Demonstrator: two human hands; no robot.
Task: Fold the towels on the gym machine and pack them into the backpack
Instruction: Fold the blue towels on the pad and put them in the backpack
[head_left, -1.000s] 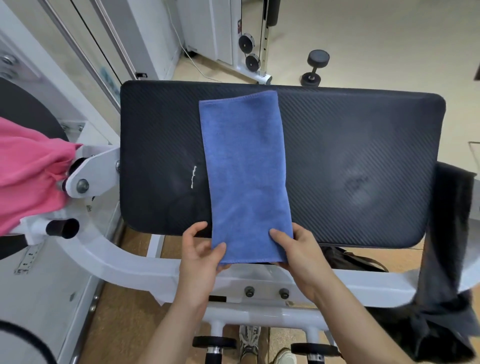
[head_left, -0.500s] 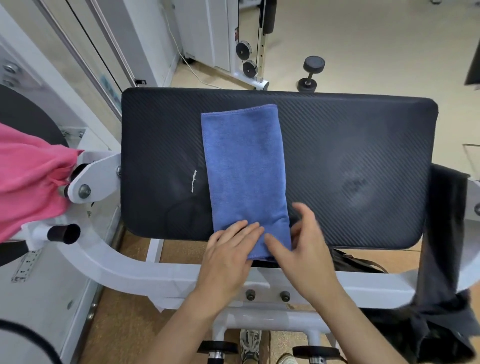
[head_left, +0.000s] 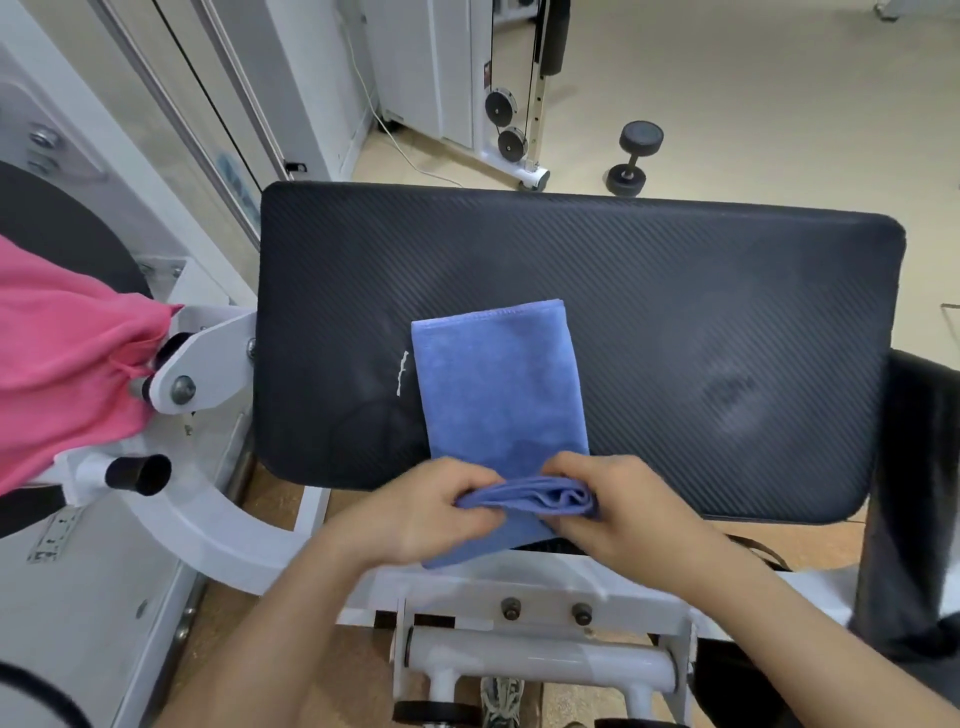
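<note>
The blue towel (head_left: 498, 384) was laid lengthwise on the black pad (head_left: 701, 312) of the gym machine, left of the pad's centre. Its far edge lay flat near the middle of the pad. Its near end reached past the pad's near edge. At that near edge the cloth was gathered into a bunched, wrinkled fold, and a lower layer of it hung beneath the fold, over the white frame (head_left: 218, 540).

The fold was gripped from both sides. The left hand (head_left: 421, 512) was closed on the fold's left end, with the fingers curled over the cloth. The right hand (head_left: 618, 499) was closed on the fold's right end, with the fingertips pinched into the gathered layers. The two hands were held close together, with only the bunched cloth between them.

A pink towel (head_left: 67, 364) was draped over the machine's arm at the left, well apart from the blue towel. A dark cloth (head_left: 919, 493) was hung over the machine at the right edge of the view; whether it was a towel could not be determined. A black dumbbell (head_left: 635, 156) stood on the floor (head_left: 779, 104) beyond the pad. A shoe (head_left: 501, 699) was visible below the frame.
</note>
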